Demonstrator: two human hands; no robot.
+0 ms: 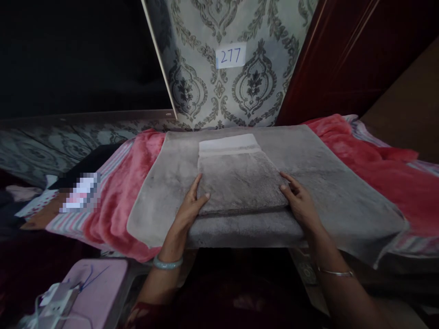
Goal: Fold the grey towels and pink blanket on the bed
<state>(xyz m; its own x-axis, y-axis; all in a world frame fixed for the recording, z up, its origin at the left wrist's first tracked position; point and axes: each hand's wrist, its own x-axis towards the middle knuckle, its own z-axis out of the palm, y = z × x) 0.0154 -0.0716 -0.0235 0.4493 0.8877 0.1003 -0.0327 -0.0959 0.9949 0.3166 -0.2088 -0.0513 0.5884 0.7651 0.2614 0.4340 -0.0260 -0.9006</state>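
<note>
A folded grey plush cloth with a whitish band along its far edge lies flat in front of me. My left hand grips its left side, thumb on top and forefinger along the edge. At the opposite side my right hand has hold of the cloth's right edge between thumb and fingers. Some of the fingers of both hands are hidden beneath or behind the cloth. Under it spreads a larger grey blanket, hanging over the near edge.
Red plush covers lie at the left and right, over striped fabric. A dark screen hangs at the back left. A paper marked 277 is on the patterned wall. At lower left, a power strip rests on a pink stool.
</note>
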